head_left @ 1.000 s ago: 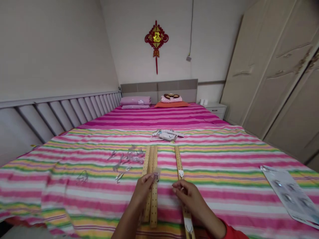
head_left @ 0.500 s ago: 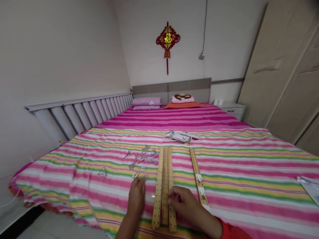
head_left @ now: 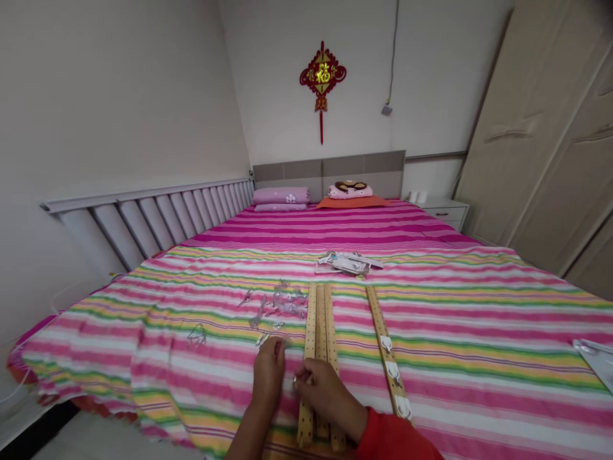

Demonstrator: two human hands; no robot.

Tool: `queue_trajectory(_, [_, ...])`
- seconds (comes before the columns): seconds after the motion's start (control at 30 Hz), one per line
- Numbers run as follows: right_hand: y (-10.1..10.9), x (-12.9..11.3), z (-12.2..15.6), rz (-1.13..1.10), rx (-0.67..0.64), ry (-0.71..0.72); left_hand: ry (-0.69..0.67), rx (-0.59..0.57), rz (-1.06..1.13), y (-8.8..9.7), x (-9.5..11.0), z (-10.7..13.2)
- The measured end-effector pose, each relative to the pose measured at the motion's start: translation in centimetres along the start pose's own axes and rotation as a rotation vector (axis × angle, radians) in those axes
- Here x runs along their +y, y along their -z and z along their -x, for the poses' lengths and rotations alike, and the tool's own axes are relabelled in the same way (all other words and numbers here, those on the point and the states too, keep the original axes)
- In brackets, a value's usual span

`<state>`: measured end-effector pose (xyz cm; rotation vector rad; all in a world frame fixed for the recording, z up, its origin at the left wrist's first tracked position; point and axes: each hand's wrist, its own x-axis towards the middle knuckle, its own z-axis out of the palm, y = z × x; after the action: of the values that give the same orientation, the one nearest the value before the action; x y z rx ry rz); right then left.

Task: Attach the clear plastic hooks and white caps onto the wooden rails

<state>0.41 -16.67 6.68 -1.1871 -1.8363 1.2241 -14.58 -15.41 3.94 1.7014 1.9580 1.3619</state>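
Room: bedroom, with a cream wardrobe (head_left: 531, 128) far ahead and right of the hands.
Bed: striped bedspread (head_left: 479, 390) beneath both hands.
Packaging: pile of printed packets (head_left: 347, 263) well ahead of the grip.
Sheet: printed card (head_left: 596, 361) at the right edge of view, well right of the grip.
Hook strip: wooden strip with white hooks (head_left: 385, 364), just right of the right hand.
Wooden strips: three perforated wooden strips (head_left: 318, 332), side by side, running under the right hand.
Clear pieces: clear plastic hooks (head_left: 287, 300), scattered ahead of the left hand; one lies at its fingertips.
Left hand (head_left: 269, 374): fingers curled downward, beside the strips; grip cannot be told.
Right hand (head_left: 325, 399): draped over the strips, red sleeve (head_left: 393, 441) behind it; touching them, but grip cannot be told.
Change: right hand has shifted left across the strips, closer to the left hand.
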Motion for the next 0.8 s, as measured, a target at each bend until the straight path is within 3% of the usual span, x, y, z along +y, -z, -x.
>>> queue_trajectory(0.13, [-0.8, 0.4, 0.1, -0.005, 0.01, 0.006, 0.056, -0.046, -0.051, -0.1, 0.6, -1.3])
queue_trajectory(0.3, [-0.9, 0.9, -0.5, -0.012, 0.048, 0.015, 0.033, -0.129, -0.13, -0.6, 0.4, -3.0])
queue_trajectory(0.43, [-0.6, 1.0, -1.3, -0.016, 0.101, 0.024, 0.013, -0.107, -0.153, -0.6, 0.2, -4.0])
queue_trajectory(0.57, [-0.1, 1.0, -1.5, -0.047, 0.169, 0.033, -0.003, -0.101, -0.14, -0.4, 0.3, -4.6])
queue_trajectory(0.8, [0.1, 1.8, -2.1, -0.044, 0.25, 0.028, 0.068, -0.188, -0.063, -1.3, 0.0, -4.6])
